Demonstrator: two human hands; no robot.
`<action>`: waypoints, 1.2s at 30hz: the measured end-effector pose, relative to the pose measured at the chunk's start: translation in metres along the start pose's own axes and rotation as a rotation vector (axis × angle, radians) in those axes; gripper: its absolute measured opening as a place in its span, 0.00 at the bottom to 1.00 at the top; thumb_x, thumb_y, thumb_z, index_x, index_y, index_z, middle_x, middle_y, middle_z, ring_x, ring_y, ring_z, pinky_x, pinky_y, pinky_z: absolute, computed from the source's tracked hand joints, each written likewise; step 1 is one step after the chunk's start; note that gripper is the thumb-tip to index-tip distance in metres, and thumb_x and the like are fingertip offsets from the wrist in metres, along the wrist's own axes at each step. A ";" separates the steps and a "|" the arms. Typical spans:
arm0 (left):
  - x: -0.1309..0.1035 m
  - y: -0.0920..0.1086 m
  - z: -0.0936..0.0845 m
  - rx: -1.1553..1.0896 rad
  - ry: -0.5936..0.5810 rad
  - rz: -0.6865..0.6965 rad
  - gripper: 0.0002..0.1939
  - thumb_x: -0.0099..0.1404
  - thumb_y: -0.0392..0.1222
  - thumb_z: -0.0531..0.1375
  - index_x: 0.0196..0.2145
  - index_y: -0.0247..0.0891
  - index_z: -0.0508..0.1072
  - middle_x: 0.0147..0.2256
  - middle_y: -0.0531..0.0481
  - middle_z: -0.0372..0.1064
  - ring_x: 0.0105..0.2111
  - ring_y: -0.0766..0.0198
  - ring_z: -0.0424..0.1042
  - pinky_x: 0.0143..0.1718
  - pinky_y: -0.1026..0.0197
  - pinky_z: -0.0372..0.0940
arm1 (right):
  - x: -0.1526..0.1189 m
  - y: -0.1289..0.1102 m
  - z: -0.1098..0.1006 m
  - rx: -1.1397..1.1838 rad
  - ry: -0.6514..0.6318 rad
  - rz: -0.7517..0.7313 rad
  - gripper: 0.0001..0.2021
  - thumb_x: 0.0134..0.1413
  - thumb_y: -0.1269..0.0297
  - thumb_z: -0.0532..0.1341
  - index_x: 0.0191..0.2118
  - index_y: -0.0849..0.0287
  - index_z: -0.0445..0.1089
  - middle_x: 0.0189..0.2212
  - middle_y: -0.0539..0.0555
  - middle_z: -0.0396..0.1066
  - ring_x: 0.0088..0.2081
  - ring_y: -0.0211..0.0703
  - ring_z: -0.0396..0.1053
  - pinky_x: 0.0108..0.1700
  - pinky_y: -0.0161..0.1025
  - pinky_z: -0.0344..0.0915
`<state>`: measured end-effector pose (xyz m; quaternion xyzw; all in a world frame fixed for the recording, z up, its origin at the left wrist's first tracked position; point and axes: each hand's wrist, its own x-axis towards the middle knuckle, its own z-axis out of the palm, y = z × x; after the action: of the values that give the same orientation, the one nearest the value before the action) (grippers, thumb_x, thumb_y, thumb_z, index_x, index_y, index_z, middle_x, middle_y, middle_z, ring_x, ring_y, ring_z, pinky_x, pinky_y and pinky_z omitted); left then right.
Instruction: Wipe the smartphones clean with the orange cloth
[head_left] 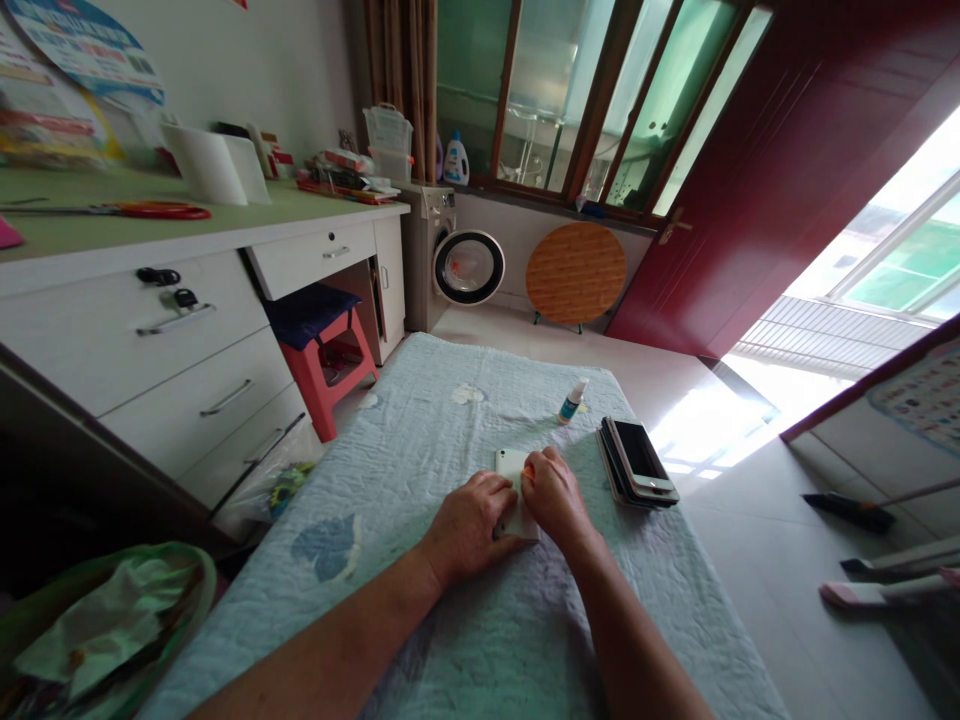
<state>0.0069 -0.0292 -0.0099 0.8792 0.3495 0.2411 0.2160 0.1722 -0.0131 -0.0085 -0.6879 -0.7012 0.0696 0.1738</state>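
Note:
A white smartphone (pixel 511 462) lies back up on the light blue quilted cover (pixel 420 420), its camera corner at the far left. My left hand (pixel 466 525) is closed on the phone's left and near edges. With fingers curled together, my right hand (pixel 556 495) presses a small orange piece (pixel 528 472) against the phone's back. Most of that piece is hidden by the fingers, so its kind does not show. A small spray bottle (pixel 572 402) with a blue label stands beyond my hands. Right of them is a stack of smartphones (pixel 639 462), the top one white with a dark screen.
At left stands a white desk (pixel 202 375) with a red stool (pixel 330 370) under it. A green basket (pixel 202 590) sits at lower left. Beyond the covered surface are a washing machine (pixel 424 255) with its door open, a round wooden tabletop (pixel 576 272) and a red door (pixel 697 200).

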 end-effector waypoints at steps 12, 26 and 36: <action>0.001 0.001 -0.002 0.035 -0.026 -0.018 0.20 0.60 0.59 0.62 0.39 0.39 0.72 0.42 0.46 0.68 0.46 0.51 0.65 0.49 0.54 0.63 | 0.028 0.011 0.008 -0.019 0.026 0.011 0.08 0.58 0.71 0.54 0.34 0.60 0.72 0.33 0.53 0.68 0.37 0.40 0.63 0.40 0.33 0.53; 0.000 0.000 -0.001 0.015 -0.029 -0.038 0.27 0.59 0.63 0.61 0.43 0.36 0.72 0.45 0.42 0.70 0.47 0.49 0.65 0.52 0.50 0.63 | 0.056 -0.012 0.007 -0.174 -0.096 -0.019 0.12 0.57 0.74 0.53 0.39 0.60 0.73 0.33 0.57 0.75 0.36 0.44 0.66 0.37 0.38 0.51; -0.001 -0.001 0.002 -0.003 -0.012 -0.045 0.27 0.59 0.60 0.62 0.48 0.38 0.71 0.46 0.43 0.70 0.48 0.48 0.66 0.53 0.50 0.61 | 0.056 -0.026 0.021 -0.057 -0.069 -0.135 0.12 0.58 0.73 0.53 0.40 0.58 0.73 0.37 0.55 0.75 0.40 0.45 0.65 0.41 0.37 0.53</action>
<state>0.0070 -0.0294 -0.0117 0.8722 0.3678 0.2315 0.2246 0.1411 0.0439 -0.0115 -0.6411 -0.7531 0.0612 0.1342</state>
